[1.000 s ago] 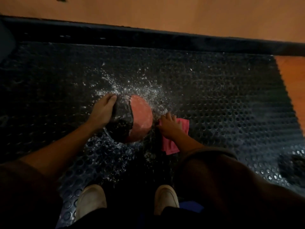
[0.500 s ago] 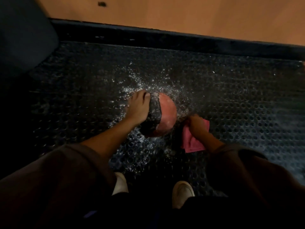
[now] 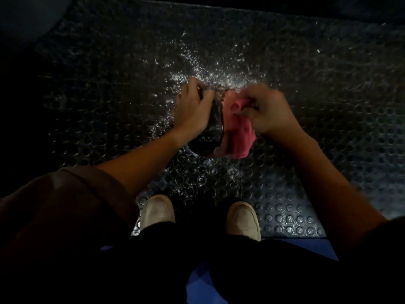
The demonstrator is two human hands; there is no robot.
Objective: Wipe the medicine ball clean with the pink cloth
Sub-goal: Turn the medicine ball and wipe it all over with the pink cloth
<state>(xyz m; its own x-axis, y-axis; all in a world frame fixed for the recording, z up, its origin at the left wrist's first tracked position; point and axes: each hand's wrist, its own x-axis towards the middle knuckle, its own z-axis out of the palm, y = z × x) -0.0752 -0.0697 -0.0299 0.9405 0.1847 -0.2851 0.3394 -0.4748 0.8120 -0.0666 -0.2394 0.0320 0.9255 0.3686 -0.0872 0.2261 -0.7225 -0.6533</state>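
Wiping seemingly just begun: left hand [image 3: 192, 110] grips medicine ball [image 3: 210, 137], right hand [image 3: 267, 113] clutches pink cloth [image 3: 238, 137] against it

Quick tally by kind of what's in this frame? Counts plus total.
medicine ball: 1
pink cloth: 1
hands: 2 (left hand grips the ball, right hand holds the cloth)
shoes: 2 (left shoe, right shoe)
rubber mat: 1
Total: 7
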